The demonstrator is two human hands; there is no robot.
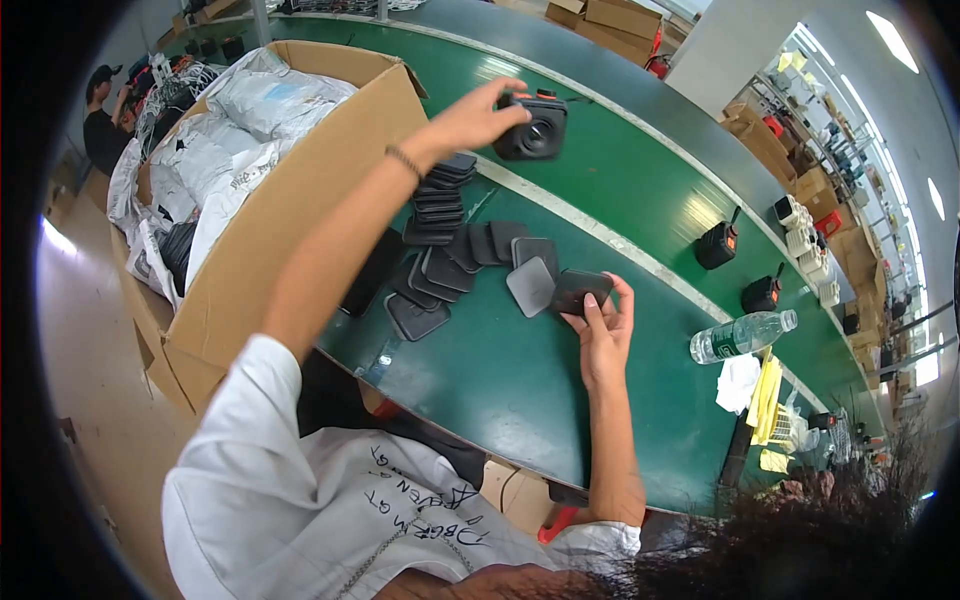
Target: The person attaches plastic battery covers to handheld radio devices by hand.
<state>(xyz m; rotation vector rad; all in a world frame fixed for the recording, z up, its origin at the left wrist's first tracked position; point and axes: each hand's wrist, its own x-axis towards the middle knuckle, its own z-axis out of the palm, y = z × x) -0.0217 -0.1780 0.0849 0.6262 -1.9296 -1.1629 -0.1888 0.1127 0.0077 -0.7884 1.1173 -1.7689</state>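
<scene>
My left hand [474, 122] is stretched out over the green belt, its fingers closed on the side of a black boxy device [540, 130] with a round front like a speaker or lens. Low over the near tabletop, my right hand [606, 345] pinches a dark square panel [574, 288] between thumb and fingers. A lighter grey square panel [531, 288] lies just left of it. Several more dark square panels [447, 270] spread in an overlapping curve on the table, and others form a leaning stack [437, 208] below my left forearm.
A large cardboard box [300, 190] filled with plastic-wrapped packages stands at left. To the right are a clear water bottle [742, 337], yellow strips [765, 398] and white tissue [737, 384]. Two black devices [717, 243] sit on the green belt [630, 190]. Another person [104, 120] is at far left.
</scene>
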